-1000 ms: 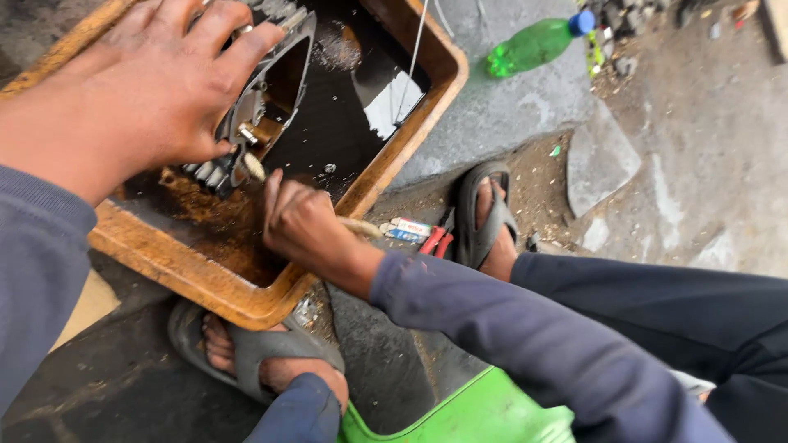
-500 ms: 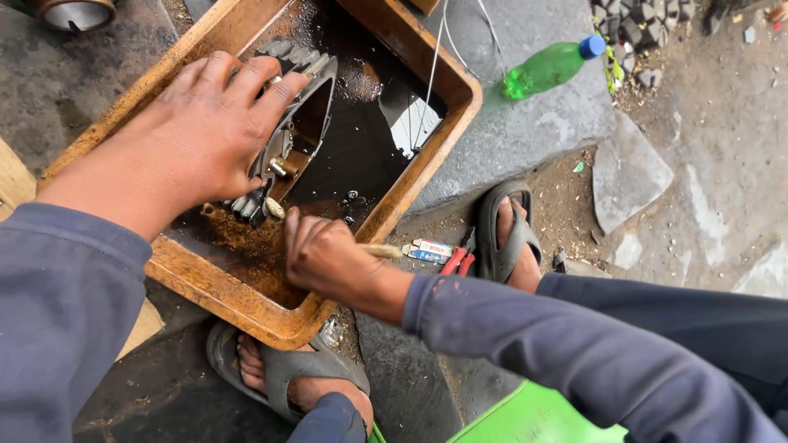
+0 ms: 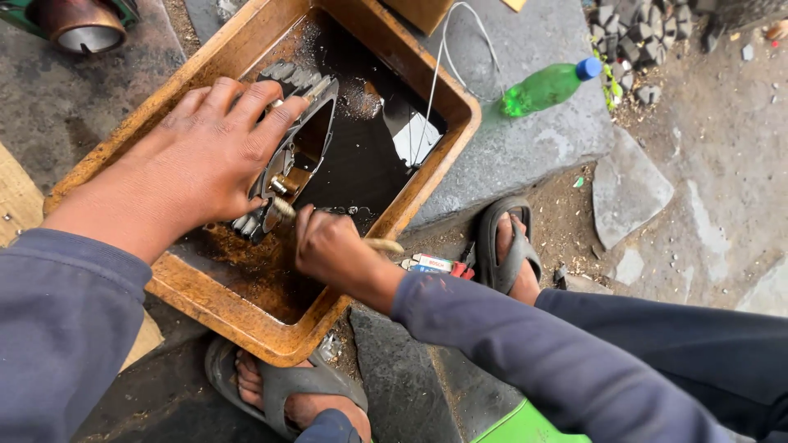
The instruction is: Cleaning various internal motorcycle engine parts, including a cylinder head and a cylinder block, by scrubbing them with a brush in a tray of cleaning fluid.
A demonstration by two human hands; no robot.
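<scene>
Left hand spread flat, fingers pressing one finned metal engine cover, which stands on edge in a rusty tray of dark liquid. Right hand clenched round one wooden-handled brush, working end at the cover's lower rim. Cover still grimy, so cleaning judged only part done. Count: one tray, one cover, one brush, one green bottle, two sandals
</scene>
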